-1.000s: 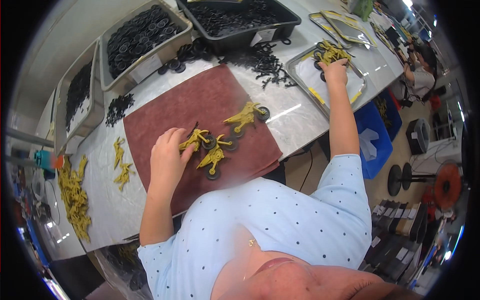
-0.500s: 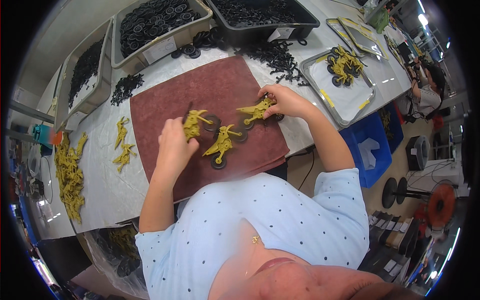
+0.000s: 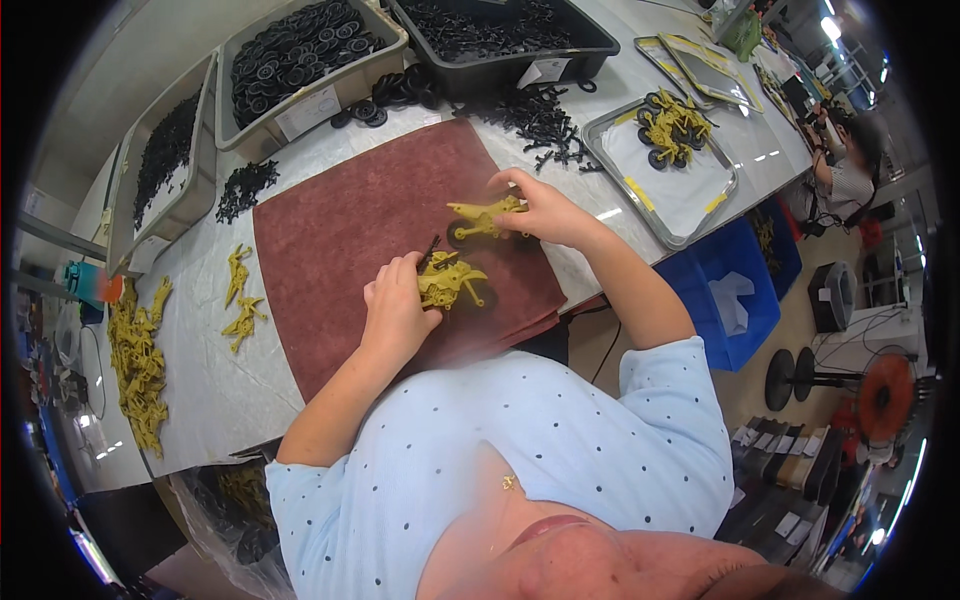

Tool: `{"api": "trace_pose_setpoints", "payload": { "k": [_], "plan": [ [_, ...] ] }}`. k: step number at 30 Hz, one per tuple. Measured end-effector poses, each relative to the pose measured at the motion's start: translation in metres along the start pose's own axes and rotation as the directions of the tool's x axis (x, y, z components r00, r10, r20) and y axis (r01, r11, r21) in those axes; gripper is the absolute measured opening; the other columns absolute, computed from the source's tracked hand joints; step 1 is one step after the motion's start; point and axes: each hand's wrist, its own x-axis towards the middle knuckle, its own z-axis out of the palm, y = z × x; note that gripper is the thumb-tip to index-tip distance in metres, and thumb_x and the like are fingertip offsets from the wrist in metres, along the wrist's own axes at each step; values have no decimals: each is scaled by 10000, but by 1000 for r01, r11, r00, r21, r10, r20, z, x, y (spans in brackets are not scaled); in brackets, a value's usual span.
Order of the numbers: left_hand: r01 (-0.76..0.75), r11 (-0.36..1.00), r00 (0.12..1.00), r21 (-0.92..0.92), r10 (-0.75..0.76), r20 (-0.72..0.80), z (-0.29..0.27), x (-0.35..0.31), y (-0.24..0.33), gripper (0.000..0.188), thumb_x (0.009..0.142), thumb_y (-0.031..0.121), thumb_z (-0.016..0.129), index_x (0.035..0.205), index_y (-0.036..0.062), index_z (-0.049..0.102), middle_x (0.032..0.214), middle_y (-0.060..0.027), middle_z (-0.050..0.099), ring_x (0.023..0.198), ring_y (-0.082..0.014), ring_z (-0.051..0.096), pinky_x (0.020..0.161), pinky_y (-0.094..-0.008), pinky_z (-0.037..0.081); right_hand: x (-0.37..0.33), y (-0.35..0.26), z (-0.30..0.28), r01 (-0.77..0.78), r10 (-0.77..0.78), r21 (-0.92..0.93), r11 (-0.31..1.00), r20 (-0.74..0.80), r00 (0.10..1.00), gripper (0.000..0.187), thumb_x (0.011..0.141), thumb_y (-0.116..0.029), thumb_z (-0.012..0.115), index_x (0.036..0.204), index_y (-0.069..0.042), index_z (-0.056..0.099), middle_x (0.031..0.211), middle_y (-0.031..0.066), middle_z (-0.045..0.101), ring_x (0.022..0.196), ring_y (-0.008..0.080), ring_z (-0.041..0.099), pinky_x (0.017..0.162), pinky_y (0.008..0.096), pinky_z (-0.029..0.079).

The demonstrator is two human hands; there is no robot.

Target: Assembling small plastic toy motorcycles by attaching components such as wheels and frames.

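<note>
On a reddish-brown cloth (image 3: pixel 340 210), my left hand (image 3: pixel 395 308) is closed around the left side of yellow toy motorcycle parts (image 3: pixel 448 280). A black handlebar piece sticks up beside its fingers. Whether one or two toys are bunched there I cannot tell. My right hand (image 3: pixel 548 212) pinches the rear of another yellow toy motorcycle (image 3: pixel 482 216), farther back and to the right. Black wheels show under that toy, partly covered by the fingers.
Bins of black wheels (image 3: pixel 300 65) and small black parts (image 3: pixel 500 30) stand at the back. Loose black pieces (image 3: pixel 535 120) lie before them. A metal tray (image 3: pixel 640 190) at right holds finished-looking yellow toys (image 3: pixel 675 128). Yellow bodies (image 3: pixel 138 365) are heaped at left.
My left hand has moved right and nearer to me with its toy, meeting the one that lay in the middle. My right hand has shifted slightly left with its toy.
</note>
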Motion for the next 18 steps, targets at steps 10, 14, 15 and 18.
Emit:
{"api": "trace_pose_setpoints", "payload": {
  "k": [10,14,15,18],
  "plan": [
    [-513,846,787,-146,395,-475,-5,6,-8,874,487,-40,829,1240,64,398,1169,-144,481,1130,-363,491,920,-446,431,-30,-34,31,67,-145,463,884,135,980,350,896,-5,552,1240,-50,506,1152,66,574,1085,148,554,919,293,449],
    [-548,836,737,-30,465,-491,-9,8,-10,882,476,-68,810,1241,61,391,1188,-147,465,1127,-375,488,921,-457,439,-37,-38,40,246,-278,402,882,21,960,225,941,-39,508,1157,-67,564,1085,40,588,1053,133,546,902,265,443],
    [-547,836,738,-31,464,-490,-9,8,-10,882,476,-68,810,1241,61,391,1188,-147,465,1127,-375,488,921,-457,439,-37,-35,41,292,-317,335,896,22,948,228,938,-44,519,1162,-46,563,1124,48,582,1064,146,550,921,285,440],
    [-501,861,753,82,481,-449,-10,9,-11,786,520,-35,761,1230,38,430,1168,-140,482,1121,-346,488,918,-464,396,-31,-31,48,276,-281,269,923,-20,960,244,935,-65,525,1173,-21,554,1156,77,584,1064,174,566,928,311,442]
  ]
}}
